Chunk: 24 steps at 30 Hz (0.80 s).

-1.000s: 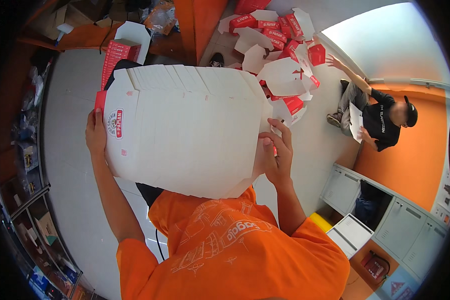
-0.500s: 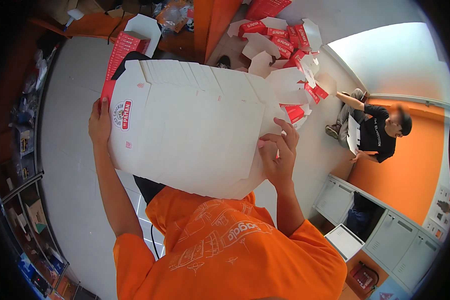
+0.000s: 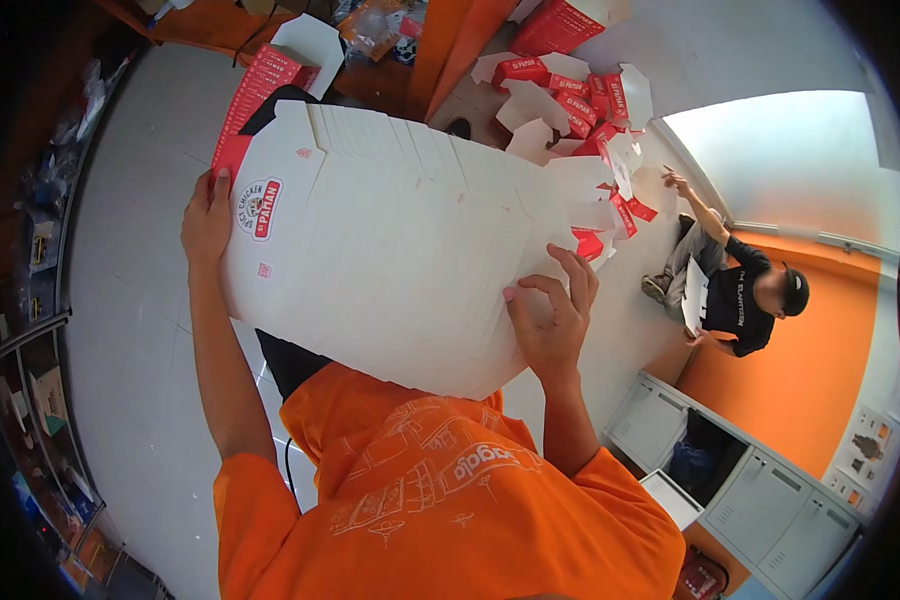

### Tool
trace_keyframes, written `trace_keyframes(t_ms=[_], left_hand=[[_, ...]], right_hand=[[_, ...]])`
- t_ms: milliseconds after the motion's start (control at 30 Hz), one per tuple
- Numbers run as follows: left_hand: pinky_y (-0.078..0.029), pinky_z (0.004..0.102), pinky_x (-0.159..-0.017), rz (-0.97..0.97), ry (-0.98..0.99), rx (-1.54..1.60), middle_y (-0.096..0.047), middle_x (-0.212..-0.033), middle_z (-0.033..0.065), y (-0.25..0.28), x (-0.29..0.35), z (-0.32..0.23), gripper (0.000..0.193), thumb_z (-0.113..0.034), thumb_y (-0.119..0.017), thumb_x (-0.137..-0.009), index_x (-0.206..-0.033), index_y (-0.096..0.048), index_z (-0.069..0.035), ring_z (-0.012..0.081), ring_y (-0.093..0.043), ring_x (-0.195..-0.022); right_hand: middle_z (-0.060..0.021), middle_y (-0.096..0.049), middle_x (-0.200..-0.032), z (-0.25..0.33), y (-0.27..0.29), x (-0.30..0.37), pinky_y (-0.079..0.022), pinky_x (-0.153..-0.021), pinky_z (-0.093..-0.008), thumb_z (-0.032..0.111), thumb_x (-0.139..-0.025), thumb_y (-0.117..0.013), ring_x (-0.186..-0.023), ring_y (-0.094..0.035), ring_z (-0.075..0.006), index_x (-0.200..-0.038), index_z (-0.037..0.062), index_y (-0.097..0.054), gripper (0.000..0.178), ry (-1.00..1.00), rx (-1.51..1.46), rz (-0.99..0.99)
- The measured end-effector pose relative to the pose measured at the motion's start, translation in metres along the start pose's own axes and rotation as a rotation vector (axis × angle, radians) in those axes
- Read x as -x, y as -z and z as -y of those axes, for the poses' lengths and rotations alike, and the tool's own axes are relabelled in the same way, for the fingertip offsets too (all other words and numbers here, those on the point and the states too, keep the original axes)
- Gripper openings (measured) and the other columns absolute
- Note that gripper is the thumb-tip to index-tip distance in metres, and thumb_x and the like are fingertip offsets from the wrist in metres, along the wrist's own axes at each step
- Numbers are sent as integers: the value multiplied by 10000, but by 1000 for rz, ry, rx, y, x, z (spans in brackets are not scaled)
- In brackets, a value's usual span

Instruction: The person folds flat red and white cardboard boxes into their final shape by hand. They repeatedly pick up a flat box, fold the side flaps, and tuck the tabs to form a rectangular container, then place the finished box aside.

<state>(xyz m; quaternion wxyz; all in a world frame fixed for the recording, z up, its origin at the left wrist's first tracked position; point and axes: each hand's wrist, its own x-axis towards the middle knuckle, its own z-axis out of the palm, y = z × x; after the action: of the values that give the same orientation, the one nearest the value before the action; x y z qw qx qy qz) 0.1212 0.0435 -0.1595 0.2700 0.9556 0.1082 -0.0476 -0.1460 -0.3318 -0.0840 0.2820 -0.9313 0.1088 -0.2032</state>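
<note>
White cardboard front and centre: a big fanned stack of flat box sheets (image 3: 380, 240) over the lap (image 3: 288, 362). Past it there's a messy pile of red-and-white boxes (image 3: 575, 104) on the floor (image 3: 140, 220), plus a column of red boxes (image 3: 260, 88) at upper left. The left hand (image 3: 208, 218) grips the stack's left edge; the right hand (image 3: 553, 328) is curled at the right edge, can't tell if it's actually pinching a sheet.

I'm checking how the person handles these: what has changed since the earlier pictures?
The fanned cardboard stack slants more in the picture, its right side lower. The right hand has shifted slightly left, now farther over the stack. The left hand still holds the stack's left edge.
</note>
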Motion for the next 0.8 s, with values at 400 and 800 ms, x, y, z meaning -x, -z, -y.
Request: trace_keyframes(t_ms=[400,800], left_hand=[[-489,482,-1027,-32,-25,-5,-697,-1285,183,-6,-6,13,712,-662,-420,-996,-1430,-589,-122,399,-649,-1205],[-497,490,-1010,-16,-12,-19,-700,-1274,177,0,2,0,664,-647,-418,-1003,-1394,-608,-145,406,-651,-1196]], right_hand=[[-88,-563,-1410,1,-4,-9,-302,-1110,-510,104,-746,-815,-1329,-444,-394,-949,100,-713,227,100,76,60],[-55,-568,-1401,21,0,-22,-295,-1104,-581,115,-769,-761,-1352,-429,-377,-979,141,-714,217,210,348,180]])
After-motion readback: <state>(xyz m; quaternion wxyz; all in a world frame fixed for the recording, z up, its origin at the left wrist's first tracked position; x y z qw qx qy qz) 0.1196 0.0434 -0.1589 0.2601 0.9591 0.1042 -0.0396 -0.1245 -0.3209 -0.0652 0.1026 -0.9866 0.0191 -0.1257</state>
